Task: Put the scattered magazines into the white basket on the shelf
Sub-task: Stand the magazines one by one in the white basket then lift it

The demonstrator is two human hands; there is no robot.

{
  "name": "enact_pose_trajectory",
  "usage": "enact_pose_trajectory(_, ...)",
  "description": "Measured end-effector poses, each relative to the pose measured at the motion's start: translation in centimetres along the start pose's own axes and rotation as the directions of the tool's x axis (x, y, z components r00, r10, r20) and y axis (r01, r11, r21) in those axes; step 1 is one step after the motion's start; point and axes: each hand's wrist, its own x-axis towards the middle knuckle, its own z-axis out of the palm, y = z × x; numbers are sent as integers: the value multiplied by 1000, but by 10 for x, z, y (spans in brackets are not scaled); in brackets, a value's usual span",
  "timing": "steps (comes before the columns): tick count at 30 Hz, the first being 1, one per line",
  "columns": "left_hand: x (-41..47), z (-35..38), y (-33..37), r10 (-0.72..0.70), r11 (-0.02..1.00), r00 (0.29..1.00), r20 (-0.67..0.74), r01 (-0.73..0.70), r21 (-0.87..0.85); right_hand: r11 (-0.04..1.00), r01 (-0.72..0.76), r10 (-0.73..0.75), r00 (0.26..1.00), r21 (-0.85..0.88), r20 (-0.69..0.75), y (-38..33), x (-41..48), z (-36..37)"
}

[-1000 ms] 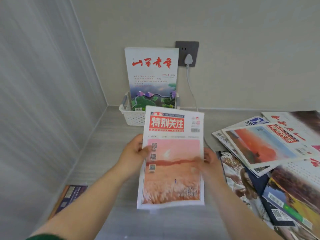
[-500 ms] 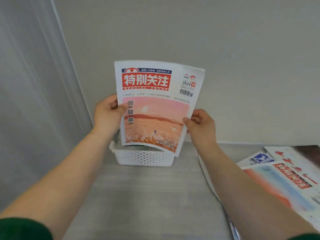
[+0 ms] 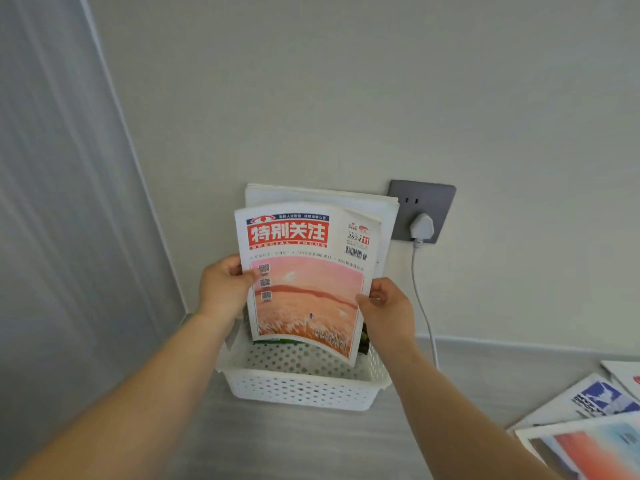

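Observation:
I hold a magazine with a pink sunset cover and a red title block (image 3: 306, 282) upright, its lower edge dipping into the white perforated basket (image 3: 301, 389) against the back wall. My left hand (image 3: 225, 289) grips its left edge and my right hand (image 3: 388, 306) grips its right edge. Behind it another magazine (image 3: 322, 195) stands in the basket, leaning on the wall; only its white top edge shows. More scattered magazines (image 3: 588, 424) lie at the lower right on the shelf.
A grey wall socket (image 3: 433, 199) with a white plug (image 3: 420, 226) sits just right of the basket; its white cable (image 3: 424, 306) hangs down to the shelf. A grey side wall (image 3: 69, 237) closes off the left.
The held magazine has gone down and back until its bottom edge entered the basket. The view has shifted, so the socket and the standing magazine show again.

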Motion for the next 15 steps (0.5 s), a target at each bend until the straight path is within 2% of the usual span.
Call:
enact_pose_trajectory(3,7,5,-15,-41,999,999,7,41,26,999,-35,35,999,-12,15,12,5,5)
enact_pose_trajectory(6,12,9,-21,-15,997,1000,-16,17,80,998,-65,64,997,22,33,20,9,10)
enact_pose_trajectory(10,19,16,-23,34,984,991,-129,-11,179,993,-43,39,998,105,40,27,9,15)
enact_pose_trajectory(12,21,18,-25,2,988,995,-99,13,151,988,-24,20,999,150,28,32,7,16)
enact_pose_trajectory(15,20,25,-29,30,992,1000,3,-30,126,992,-4,-2,999,124,47,36,7,19)
